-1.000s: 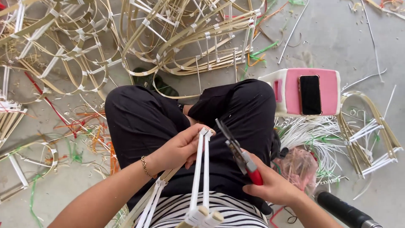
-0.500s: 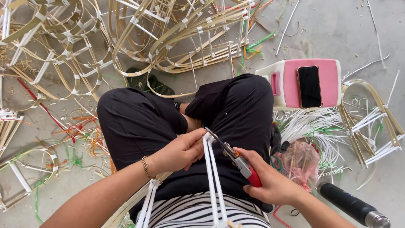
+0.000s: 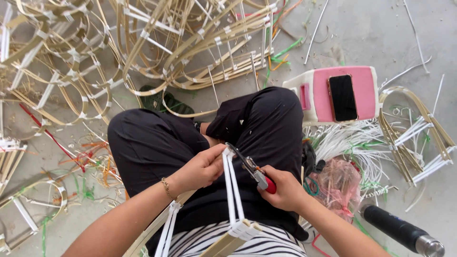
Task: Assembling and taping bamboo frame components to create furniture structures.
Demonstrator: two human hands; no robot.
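Your left hand (image 3: 202, 167) pinches white strips (image 3: 233, 190) on a bamboo frame (image 3: 228, 242) over your lap; your right hand (image 3: 285, 188) grips red-handled pliers (image 3: 252, 169), apparently at the knot. A pink stool (image 3: 366, 90) stands nearby.

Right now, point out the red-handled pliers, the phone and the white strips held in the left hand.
red-handled pliers (image 3: 254, 172), head view, on the metal near the pivot.
phone (image 3: 343, 97), head view, middle of its dark screen.
white strips (image 3: 231, 190), head view, midway along their length.

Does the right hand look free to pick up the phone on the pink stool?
Probably not at once: the right hand is gripping red-handled pliers. The phone lies uncovered on the stool, with nothing between.
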